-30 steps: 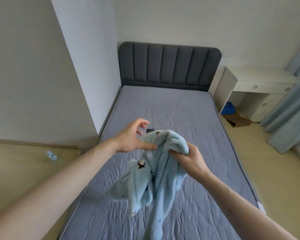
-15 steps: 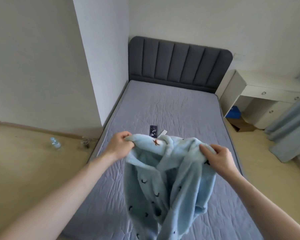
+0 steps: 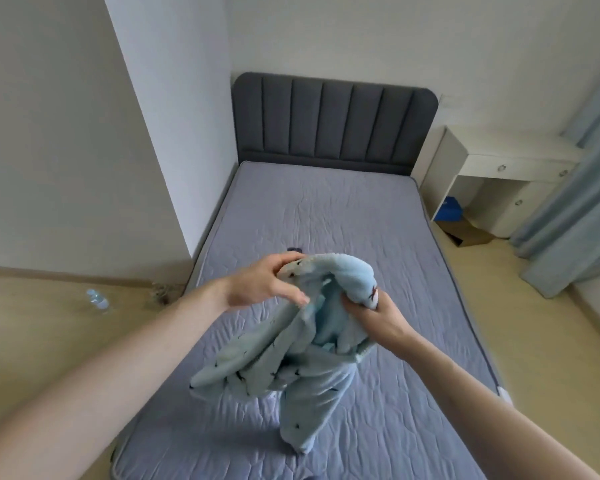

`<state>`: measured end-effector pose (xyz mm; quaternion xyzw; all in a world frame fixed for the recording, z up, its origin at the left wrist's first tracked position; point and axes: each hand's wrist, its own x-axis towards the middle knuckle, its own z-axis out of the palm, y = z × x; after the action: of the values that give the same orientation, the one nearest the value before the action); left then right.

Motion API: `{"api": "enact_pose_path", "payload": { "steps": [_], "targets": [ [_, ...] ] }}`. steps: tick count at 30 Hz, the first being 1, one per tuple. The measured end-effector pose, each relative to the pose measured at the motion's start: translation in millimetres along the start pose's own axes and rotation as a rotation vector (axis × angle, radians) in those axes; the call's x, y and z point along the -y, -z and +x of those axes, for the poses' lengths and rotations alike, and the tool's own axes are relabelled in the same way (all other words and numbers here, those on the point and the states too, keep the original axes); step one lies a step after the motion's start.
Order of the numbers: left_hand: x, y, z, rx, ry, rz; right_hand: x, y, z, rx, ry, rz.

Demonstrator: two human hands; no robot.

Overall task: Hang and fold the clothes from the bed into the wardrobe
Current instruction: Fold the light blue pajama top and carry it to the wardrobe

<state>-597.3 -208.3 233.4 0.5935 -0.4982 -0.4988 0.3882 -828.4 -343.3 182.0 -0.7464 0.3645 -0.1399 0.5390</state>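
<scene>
Fleecy pale-blue garment (image 3: 312, 327) now hangs bunched between the two hands above the middle of the bed (image 3: 343, 216), where half a second ago it was stretched wide with a hand at each top corner; the hands have drawn close together and the camera has tipped slightly, showing more of the mattress foot. Right hand (image 3: 378, 315) clenches a wad of the fabric's upper part from below, fingers buried in it. Left hand (image 3: 260, 284) touches the top fold with its fingertips, thumb extended beneath, fingers only loosely bent, so whether it truly pinches the cloth is hard to tell. A small dark item on the mattress (image 3: 293, 250) is nearly hidden behind the left fingers. Lower folds dangle toward the foot edge, plush and scattered with tiny dark marks. The quilted grey mattress meets a padded, channelled dark headboard (image 3: 333, 121); a clear bottle (image 3: 97, 299) lies on the floor left of the bed
</scene>
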Motion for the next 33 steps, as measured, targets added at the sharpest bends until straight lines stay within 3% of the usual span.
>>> {"api": "enact_pose_path", "payload": {
  "steps": [4,7,11,14,16,19,21,27,33],
  "targets": [
    [80.5,-5.9,-16.3,-0.043,0.181,0.427,17.4,3.3,-12.7,0.082,0.147,0.091],
    [124.4,-31.9,-11.1,0.006,0.252,0.567,40.2,3.2,-14.8,0.096,0.172,0.148],
    [146.6,-33.0,-11.8,-0.300,0.256,0.510,62.6,31.6,-17.3,0.026,0.091,0.111],
    [138.6,-9.0,-34.5,-0.407,0.192,0.374,58.4,75.9,-21.0,-0.065,-0.047,-0.110],
    [130.2,8.1,-51.1,-0.354,0.169,0.342,50.2,102.6,-22.8,-0.076,-0.150,-0.279],
    [121.8,18.9,-63.4,-0.073,0.276,0.417,42.5,121.6,-18.7,0.080,-0.300,-0.464],
    [118.4,20.1,-61.7,0.012,0.339,0.530,37.7,124.2,-6.7,0.158,-0.348,-0.573],
    [139.8,28.5,-27.6,-0.085,0.424,0.621,-6.7,110.8,52.7,0.078,-0.355,-0.704],
    [217.8,30.5,19.7,-0.224,0.525,0.607,-108.1,71.9,122.2,0.075,-0.413,-0.729]
  ]
}}
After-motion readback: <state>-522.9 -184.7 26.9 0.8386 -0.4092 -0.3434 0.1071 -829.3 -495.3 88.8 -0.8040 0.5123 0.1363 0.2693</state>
